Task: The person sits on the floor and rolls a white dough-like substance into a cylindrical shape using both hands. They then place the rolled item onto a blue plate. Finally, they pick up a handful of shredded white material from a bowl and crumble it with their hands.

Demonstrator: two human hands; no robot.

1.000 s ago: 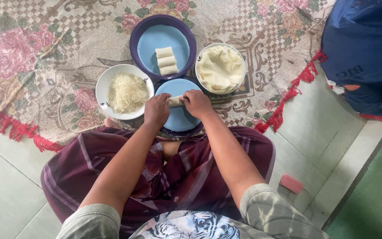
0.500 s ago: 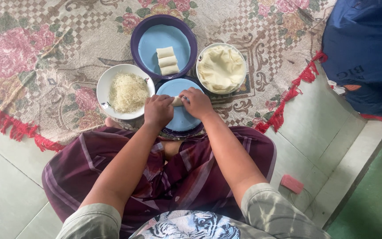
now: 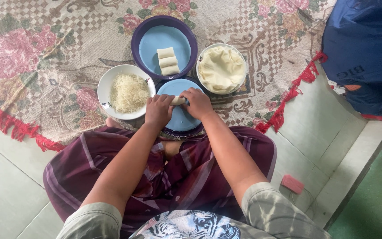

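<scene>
While both hands curl over it from either end, a small pale cylinder of rolled pastry [image 3: 177, 101] lies across the far half of a round, smooth, light-blue plate [image 3: 181, 118]. The left hand [image 3: 158, 109] has its fingers bent down onto the roll's left end, and the right hand [image 3: 197, 103] presses its fingertips onto the right end, so the roll is pinched between the two and only its short middle shows.

That plate sits at the near edge of a woven floral rug with red fringe [image 3: 45, 48], just in front of the person's crossed legs in dark purple striped cloth [image 3: 191, 172].

Touching the plate's far rim is a round purple bowl with a flat light-blue inside [image 3: 164, 45], holding three finished pale rolls [image 3: 167, 61] laid side by side, matt and soft-edged. To the left, beside the left hand, a white glossy bowl [image 3: 126, 92] is filled with fine, tangled, cream-coloured noodles [image 3: 128, 92]. To the right of the purple bowl a white round dish [image 3: 221, 68] carries a stack of thin, wrinkled, pale yellow wrappers [image 3: 221, 67].

Off the rug, on the pale floor tiles [image 3: 315, 124] to the right, lies a small pink rectangular block [image 3: 292, 183]; a dark blue fabric bag [image 3: 363, 48] fills the far right corner.
</scene>
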